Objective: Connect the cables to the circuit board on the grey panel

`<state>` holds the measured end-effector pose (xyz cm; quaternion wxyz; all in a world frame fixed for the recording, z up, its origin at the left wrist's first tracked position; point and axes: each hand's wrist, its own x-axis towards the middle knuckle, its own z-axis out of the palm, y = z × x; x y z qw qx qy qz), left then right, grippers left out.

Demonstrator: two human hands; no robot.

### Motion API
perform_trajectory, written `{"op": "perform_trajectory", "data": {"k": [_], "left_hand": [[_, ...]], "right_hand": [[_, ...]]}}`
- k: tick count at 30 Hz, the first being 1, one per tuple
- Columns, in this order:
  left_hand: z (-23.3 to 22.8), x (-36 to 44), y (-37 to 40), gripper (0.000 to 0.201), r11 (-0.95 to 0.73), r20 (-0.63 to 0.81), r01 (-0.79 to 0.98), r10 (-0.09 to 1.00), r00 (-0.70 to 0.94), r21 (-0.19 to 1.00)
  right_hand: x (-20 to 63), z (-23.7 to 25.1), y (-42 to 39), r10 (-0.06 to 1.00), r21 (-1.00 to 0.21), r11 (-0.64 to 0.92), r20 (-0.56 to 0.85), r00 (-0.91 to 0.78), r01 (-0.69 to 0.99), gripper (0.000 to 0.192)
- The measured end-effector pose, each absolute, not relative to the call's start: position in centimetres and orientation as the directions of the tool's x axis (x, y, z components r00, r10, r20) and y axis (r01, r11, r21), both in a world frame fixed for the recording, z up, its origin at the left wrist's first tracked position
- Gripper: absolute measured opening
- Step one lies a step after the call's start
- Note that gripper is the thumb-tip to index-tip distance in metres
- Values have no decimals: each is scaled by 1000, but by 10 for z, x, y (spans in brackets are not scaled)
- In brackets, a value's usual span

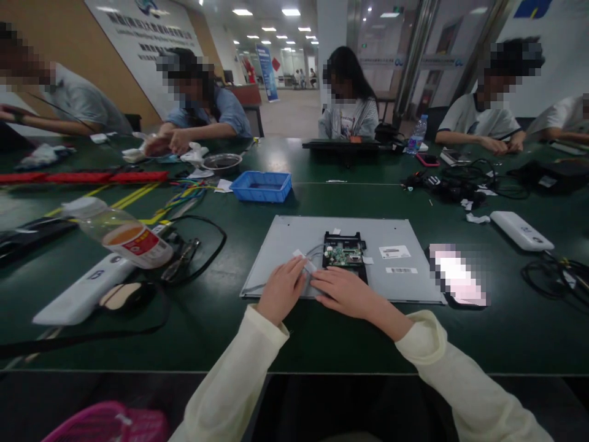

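A flat grey metal panel (396,233) lies on the green table in front of me. Near its middle sits a black bracket (343,237) with a green circuit board (343,255) in it. Thin grey cables (315,250) run from the board towards the left. My left hand (284,287) rests over the panel's lower left part, its fingertips closed on a small strip of white tape (310,266). From the right, my right hand (345,291) meets the same strip with its fingertips, just below the board. Both thumbs are mostly hidden.
A phone (458,275) lies right of the panel, a blue tray (261,186) behind it. On the left are a drink bottle (133,239), a white power strip (85,291) and a computer mouse (122,296). Several people sit across the table. Cables (552,276) lie far right.
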<state>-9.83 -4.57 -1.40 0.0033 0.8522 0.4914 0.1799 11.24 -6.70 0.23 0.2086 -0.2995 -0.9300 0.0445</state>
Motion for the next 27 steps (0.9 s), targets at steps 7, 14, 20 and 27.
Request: {"op": "perform_trajectory", "data": {"k": [7,14,20,27], "left_hand": [[-17,-100,-47,41,-494,359,830,847,393,258],[-19,-101,-47,42,-476,372,827,856,358,300],[-16,-100,-46,43,-477,370,792,863,343,380],[-8,-99,-48,41,-519,431,760,833,348,390]], "right_hand": [[114,4,-68,590,-264,807,377,-714,528,25],[117,8,-68,590,-297,806,462,-662,511,26],[130,8,-63,657,-389,750,527,-538,535,27],[134,46,-82,791,-711,610,513,-334,351,29]]}}
